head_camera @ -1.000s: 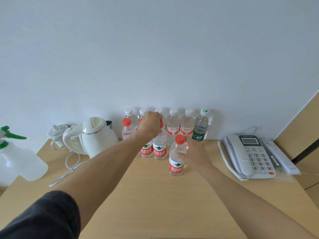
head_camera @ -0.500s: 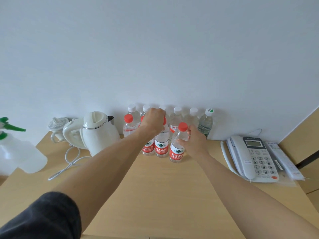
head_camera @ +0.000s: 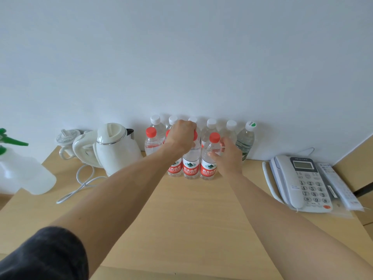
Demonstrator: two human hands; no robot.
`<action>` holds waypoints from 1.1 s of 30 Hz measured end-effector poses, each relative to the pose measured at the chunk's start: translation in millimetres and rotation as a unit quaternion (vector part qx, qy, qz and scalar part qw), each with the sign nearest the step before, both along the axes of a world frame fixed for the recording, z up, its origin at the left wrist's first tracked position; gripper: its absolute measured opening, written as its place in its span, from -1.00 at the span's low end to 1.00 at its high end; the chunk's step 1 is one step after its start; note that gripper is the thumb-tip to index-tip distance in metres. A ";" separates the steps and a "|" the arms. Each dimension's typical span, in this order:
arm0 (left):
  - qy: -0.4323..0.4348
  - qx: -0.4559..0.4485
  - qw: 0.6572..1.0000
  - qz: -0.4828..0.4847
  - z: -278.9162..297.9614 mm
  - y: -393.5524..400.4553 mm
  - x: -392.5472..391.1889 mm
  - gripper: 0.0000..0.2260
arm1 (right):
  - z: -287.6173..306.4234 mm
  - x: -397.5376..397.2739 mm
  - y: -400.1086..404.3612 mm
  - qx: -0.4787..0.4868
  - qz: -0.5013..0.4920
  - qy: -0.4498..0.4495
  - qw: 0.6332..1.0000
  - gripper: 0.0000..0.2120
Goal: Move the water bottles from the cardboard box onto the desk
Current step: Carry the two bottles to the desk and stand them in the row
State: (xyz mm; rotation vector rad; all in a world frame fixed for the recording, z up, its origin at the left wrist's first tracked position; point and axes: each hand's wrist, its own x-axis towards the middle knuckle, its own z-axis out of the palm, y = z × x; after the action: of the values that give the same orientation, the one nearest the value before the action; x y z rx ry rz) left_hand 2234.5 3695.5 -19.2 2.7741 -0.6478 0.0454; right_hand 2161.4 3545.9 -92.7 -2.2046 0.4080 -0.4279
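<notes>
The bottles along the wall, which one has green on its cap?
The rightmost bottle, at the end of the back row nearest the phone. Its white cap bears a green mark and its label is dark; the other back-row caps are plain white, the front ones red.

We note pale wood-grain desk (head_camera: 181, 215), plain white wall (head_camera: 181, 57). Front bottles (head_camera: 207, 158) clear, red caps, red-and-white labels with green mountain mark. Back bottles (head_camera: 230, 130) clear, white caps; rightmost bottle (head_camera: 245, 140) has dark green label, we think, cap white with green patch. Kettle (head_camera: 117, 148) cream, silver band. Spray bottle (head_camera: 22, 172) translucent white, green trigger. Telephone (head_camera: 298, 180) white, red button. Sleeve (head_camera: 44, 257) dark grey.
</notes>
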 end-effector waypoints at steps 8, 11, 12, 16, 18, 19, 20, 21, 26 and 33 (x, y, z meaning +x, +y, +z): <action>0.001 -0.001 1.000 0.006 0.4 -0.9 0.1 -0.84 | 3.9 5.9 -2.7 -0.012 0.012 0.006 1.000 -0.66; -0.003 0.005 1.000 0.009 0.1 -1.8 -0.4 -0.84 | 6.8 3.6 -9.7 -0.021 0.031 0.022 0.999 -0.65; -0.003 0.005 1.000 0.010 -0.1 -1.7 -0.4 -0.82 | 7.8 3.6 -11.2 -0.023 0.036 0.025 0.999 -0.64; -0.012 0.008 1.000 0.013 -0.7 -2.6 -2.1 -0.81 | 12.2 5.7 -12.5 -0.058 0.049 0.035 0.997 -0.67; -0.019 0.013 1.000 0.009 -0.5 -3.4 -2.6 -0.83 | 13.2 6.1 -12.5 -0.060 0.049 0.036 0.996 -0.69; -0.020 0.015 1.000 0.007 -0.5 -3.5 -2.5 -0.84 | 13.2 5.8 -12.5 -0.060 0.049 0.037 0.996 -0.68; -0.018 0.015 1.000 0.007 -0.2 -3.4 -2.3 -0.85 | 13.7 5.6 -12.5 -0.063 0.050 0.038 0.996 -0.68; -0.015 0.015 1.000 0.007 0.5 -3.2 -2.2 -0.86 | 14.3 5.5 -12.3 -0.066 0.051 0.039 0.996 -0.66; 0.004 0.007 1.000 -0.006 0.9 -1.0 0.4 -0.81 | 16.3 4.1 -10.9 -0.076 0.049 0.047 0.995 -0.61; 0.034 -0.031 0.999 -0.005 -1.1 5.5 0.3 -0.82 | 20.7 3.1 -9.7 -0.076 0.049 0.065 0.994 -0.58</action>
State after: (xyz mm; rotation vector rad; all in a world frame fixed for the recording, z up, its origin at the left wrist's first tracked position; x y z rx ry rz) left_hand 2234.8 3701.0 -20.3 2.7002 -0.6320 -0.0292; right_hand 2164.4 3536.3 -72.0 -2.3966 0.3451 -0.2718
